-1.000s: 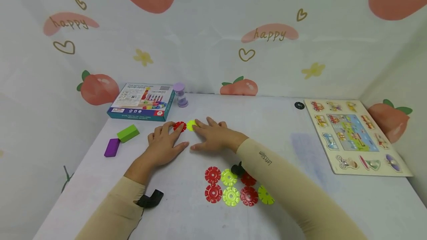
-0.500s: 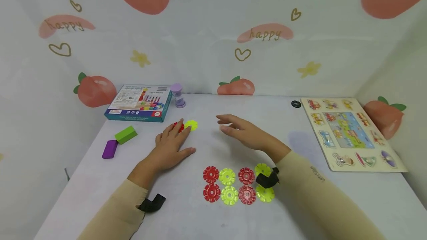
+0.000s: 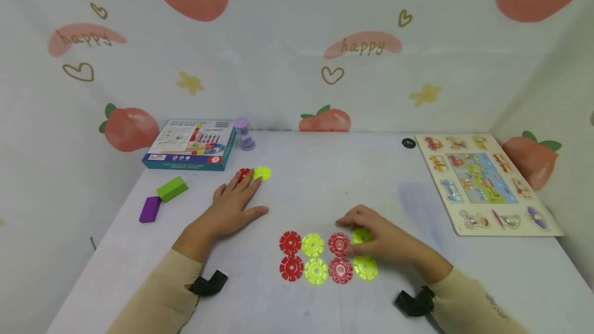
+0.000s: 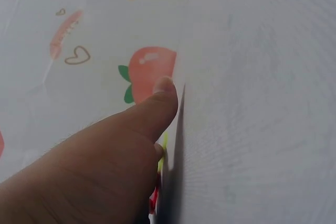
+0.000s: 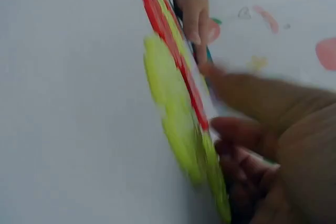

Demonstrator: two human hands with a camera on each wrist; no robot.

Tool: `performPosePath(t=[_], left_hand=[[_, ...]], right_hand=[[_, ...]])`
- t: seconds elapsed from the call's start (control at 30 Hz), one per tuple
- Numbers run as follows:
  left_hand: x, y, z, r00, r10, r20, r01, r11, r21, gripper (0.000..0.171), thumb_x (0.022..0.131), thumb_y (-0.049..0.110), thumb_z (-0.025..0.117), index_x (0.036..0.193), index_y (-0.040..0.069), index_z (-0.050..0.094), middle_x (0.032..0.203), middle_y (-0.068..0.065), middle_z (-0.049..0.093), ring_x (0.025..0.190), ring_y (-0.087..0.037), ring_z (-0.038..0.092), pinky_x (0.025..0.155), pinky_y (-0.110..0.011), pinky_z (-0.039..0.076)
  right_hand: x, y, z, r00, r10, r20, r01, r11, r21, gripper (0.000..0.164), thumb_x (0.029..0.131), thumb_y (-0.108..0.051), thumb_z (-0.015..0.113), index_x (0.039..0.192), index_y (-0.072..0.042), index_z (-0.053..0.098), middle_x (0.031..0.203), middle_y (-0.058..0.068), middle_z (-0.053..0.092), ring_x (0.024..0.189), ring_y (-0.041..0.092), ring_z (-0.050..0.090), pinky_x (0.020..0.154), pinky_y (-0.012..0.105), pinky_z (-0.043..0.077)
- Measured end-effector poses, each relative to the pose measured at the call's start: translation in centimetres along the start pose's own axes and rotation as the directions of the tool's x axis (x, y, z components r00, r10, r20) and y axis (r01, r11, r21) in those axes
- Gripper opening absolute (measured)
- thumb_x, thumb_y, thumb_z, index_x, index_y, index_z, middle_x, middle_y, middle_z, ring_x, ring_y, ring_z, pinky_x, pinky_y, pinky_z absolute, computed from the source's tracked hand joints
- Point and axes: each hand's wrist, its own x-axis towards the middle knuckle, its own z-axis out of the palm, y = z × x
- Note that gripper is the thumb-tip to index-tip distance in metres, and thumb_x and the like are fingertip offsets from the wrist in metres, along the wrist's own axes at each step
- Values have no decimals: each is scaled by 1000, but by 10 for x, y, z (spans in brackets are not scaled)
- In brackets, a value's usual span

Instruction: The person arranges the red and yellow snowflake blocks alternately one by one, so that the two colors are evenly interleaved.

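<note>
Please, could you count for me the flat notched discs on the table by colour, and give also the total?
Red discs: 5
Yellow-green discs: 5
Total: 10

1. Our left arm (image 3: 160,293), in a beige sleeve, slants forward and inward; its wrist is bare.
2. Our left hand (image 3: 230,213) lies palm down, fingers stretched forward, thumb pointing out to the right.
3. Our right arm (image 3: 471,300), also sleeved in beige, angles forward and leftward.
4. Our right hand (image 3: 379,237), nearer us, has bent fingers, its thumb apart from the forefinger.
5. Our hands are well apart.
</note>
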Motion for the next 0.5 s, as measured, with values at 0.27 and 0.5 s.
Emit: performPosePath(t=[0.27, 0.5], left_hand=[[-1, 0, -1, 1000, 11, -29, -11, 1000, -10, 88, 84, 74, 43, 154, 26, 20, 159, 4, 10, 144, -30, -5, 105, -63, 4], [0, 0, 0, 1000, 5, -15, -5, 1000, -5, 88, 84, 75, 42, 154, 27, 19, 159, 6, 9, 143, -30, -7, 105, -64, 2]], right_hand=[[6, -11, 7, 1000, 25, -16, -26, 997, -67, 35, 80, -34, 78, 108, -28, 58, 108, -14, 53, 103, 10, 44, 88, 38, 42], [23, -25, 0, 996, 89, -24, -88, 996, 29, 15, 90, -23, 69, 103, -27, 62, 92, -8, 62, 85, 15, 57, 72, 31, 52]])
